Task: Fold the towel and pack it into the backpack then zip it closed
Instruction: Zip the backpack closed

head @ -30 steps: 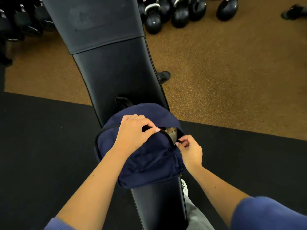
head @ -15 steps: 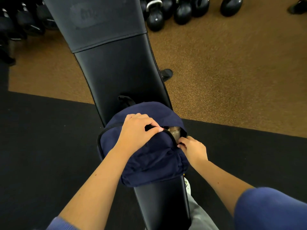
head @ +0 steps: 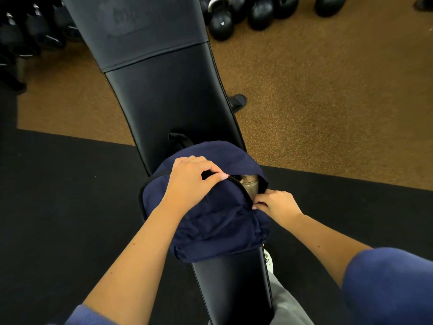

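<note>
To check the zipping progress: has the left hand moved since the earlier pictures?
No. The left hand still grips the backpack top, just left of the metal bottle in the opening.

Matt navy cloth backpack on glossy black vinyl-looking bench; speckled floor.

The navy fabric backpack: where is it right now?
In the head view, the navy fabric backpack lies low-centre on the black padded bench, between the left hand and right hand.

Black padded bench — kettlebells on brown floor
</note>
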A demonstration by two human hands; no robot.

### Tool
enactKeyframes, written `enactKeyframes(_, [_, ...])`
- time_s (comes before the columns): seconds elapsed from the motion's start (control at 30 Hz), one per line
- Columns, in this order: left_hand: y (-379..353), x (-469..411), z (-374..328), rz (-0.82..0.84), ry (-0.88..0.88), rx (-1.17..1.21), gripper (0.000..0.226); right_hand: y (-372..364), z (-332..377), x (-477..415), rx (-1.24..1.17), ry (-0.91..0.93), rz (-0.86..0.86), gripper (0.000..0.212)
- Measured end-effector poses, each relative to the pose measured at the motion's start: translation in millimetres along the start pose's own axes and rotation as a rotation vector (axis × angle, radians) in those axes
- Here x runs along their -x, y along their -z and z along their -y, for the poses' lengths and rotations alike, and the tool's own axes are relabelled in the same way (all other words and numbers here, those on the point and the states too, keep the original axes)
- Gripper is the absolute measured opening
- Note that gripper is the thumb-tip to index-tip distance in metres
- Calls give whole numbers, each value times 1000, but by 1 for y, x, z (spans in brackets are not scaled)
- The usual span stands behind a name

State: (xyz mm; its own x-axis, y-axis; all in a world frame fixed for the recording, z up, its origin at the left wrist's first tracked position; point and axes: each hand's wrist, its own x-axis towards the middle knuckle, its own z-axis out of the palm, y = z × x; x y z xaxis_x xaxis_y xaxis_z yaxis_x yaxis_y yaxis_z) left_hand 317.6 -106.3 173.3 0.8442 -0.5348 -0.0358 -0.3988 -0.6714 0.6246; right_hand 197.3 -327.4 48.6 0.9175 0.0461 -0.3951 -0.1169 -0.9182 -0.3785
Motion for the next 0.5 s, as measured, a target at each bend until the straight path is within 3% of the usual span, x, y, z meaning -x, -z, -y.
enactKeyframes(0.27, [-1,-6,7,-26,33,9,16,-12,-1,5,-10,91,-288,32])
enactKeyframes(0.5, [2,-9,3,15,110,45,8,-3,-5,9,-231,68,-244,5])
